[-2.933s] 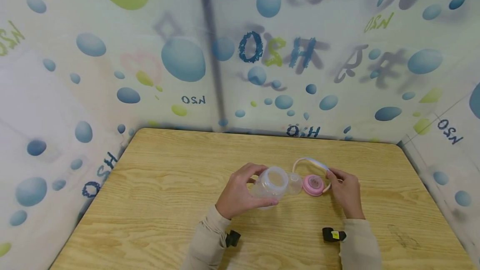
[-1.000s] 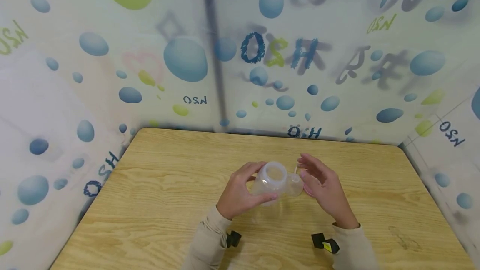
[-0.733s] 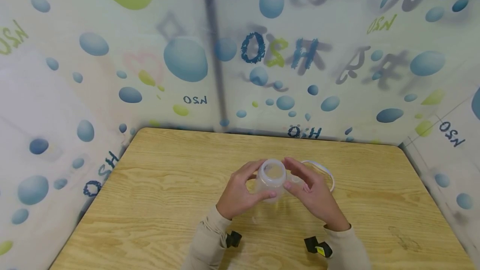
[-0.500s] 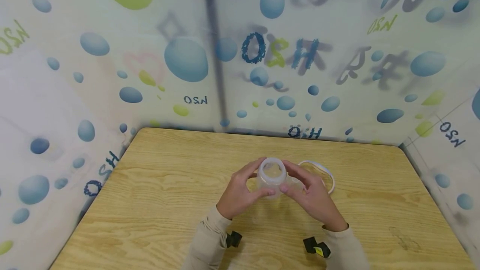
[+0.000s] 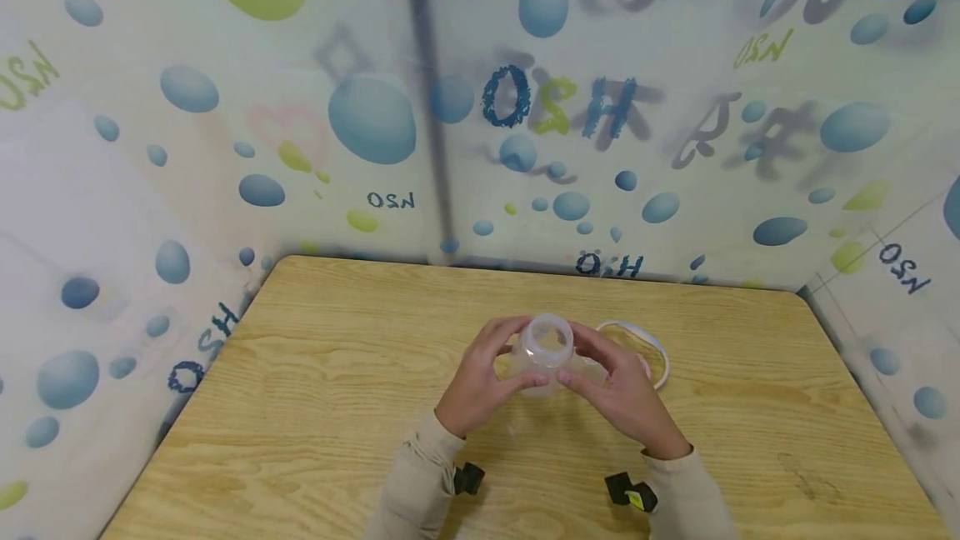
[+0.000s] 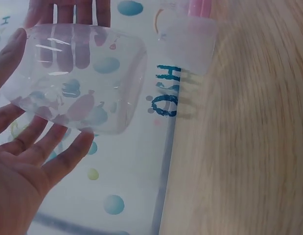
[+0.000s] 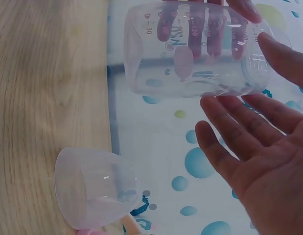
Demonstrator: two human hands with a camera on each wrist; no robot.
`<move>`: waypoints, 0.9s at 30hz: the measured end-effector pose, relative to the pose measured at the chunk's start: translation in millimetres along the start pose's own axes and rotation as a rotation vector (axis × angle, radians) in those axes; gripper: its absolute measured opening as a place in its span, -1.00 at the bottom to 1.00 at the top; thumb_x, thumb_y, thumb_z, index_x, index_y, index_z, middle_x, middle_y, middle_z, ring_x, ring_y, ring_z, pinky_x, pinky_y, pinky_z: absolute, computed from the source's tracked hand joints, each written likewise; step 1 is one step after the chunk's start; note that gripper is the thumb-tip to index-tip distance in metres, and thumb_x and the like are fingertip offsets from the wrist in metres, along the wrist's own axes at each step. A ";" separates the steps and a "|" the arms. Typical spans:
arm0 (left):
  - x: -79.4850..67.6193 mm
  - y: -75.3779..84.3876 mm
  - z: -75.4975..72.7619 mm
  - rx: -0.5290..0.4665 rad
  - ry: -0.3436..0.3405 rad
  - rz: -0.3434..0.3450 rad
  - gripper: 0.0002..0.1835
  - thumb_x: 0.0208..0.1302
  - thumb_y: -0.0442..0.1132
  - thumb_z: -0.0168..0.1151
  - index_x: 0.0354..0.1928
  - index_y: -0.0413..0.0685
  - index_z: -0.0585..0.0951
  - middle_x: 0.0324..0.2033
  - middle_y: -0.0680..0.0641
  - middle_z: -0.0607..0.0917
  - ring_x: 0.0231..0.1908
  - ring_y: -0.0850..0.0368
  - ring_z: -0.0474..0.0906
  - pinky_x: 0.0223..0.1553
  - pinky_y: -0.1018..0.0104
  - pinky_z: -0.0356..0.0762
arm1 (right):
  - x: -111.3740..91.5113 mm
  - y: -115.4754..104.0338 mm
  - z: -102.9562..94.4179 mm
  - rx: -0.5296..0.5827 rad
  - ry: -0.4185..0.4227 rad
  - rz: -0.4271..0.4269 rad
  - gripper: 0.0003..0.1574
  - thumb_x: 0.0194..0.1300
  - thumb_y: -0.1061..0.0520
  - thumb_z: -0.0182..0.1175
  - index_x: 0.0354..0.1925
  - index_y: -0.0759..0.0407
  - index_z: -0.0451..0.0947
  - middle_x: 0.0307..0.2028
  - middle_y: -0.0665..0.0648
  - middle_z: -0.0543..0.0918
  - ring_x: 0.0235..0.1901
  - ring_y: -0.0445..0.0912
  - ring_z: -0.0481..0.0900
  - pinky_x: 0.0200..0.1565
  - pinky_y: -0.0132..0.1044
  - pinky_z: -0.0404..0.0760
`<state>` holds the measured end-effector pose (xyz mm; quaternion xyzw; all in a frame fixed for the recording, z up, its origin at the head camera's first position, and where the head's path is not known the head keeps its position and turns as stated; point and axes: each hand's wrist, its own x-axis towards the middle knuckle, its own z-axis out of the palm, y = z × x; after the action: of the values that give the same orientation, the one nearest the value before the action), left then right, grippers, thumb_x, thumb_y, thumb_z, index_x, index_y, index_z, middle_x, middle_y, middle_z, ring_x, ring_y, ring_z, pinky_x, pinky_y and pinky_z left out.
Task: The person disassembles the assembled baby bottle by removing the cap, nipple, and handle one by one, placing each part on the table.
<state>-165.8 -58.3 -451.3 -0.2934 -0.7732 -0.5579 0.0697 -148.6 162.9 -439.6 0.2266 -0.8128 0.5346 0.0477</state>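
Observation:
A clear baby bottle (image 5: pixel 546 348) with an uncovered mouth is held upright above the table, its mouth facing up. Measuring marks show on its wall in the right wrist view. My left hand (image 5: pixel 480 377) grips the bottle from the left, thumb in front and fingers behind. From the right, my right hand (image 5: pixel 626 394) holds it between thumb and fingertips. Just beyond that hand a clear dome-shaped cap (image 7: pixel 95 188) stands on the table. A pink ring-like part (image 6: pixel 200 7) lies beside it, mostly hidden in the head view. A pale strap (image 5: pixel 651 340) curves out from it.
The wooden table (image 5: pixel 337 373) meets patterned walls at the back and both sides. Black wrist straps (image 5: pixel 468 478) hang below both sleeves. A scribbled mark (image 5: pixel 810 477) is on the tabletop at the right.
My right hand has let go of the pale strap and moved left onto the baby bottle. The strap now lies on the table. My left hand has kept its hold, the bottle turning more upright.

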 end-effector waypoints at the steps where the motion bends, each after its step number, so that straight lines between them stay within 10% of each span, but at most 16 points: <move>1: -0.1 -0.7 -0.2 0.019 0.002 -0.006 -0.26 0.15 -0.19 0.49 0.38 0.03 0.42 0.19 -0.04 0.50 0.19 0.04 0.44 0.06 0.02 0.58 | 0.2 0.6 0.2 -0.002 -0.003 0.003 -0.30 0.34 0.19 0.31 0.40 0.00 0.37 0.29 0.05 0.51 0.22 0.04 0.50 0.19 0.17 0.46; 27: -1.1 -14.6 -0.4 0.085 -0.129 -0.113 -0.23 0.20 -0.20 0.45 0.42 -0.18 0.36 0.23 -0.17 0.50 0.18 0.02 0.48 0.05 0.11 0.61 | 1.6 12.4 6.6 -0.143 -0.046 0.087 -0.23 0.29 0.04 0.37 0.38 0.21 0.38 0.25 0.20 0.54 0.15 0.12 0.55 0.15 0.25 0.46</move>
<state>-172.8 -62.1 -463.7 -0.2814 -0.8145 -0.5074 0.0006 -154.1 160.6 -452.4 0.1994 -0.8587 0.4716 0.0219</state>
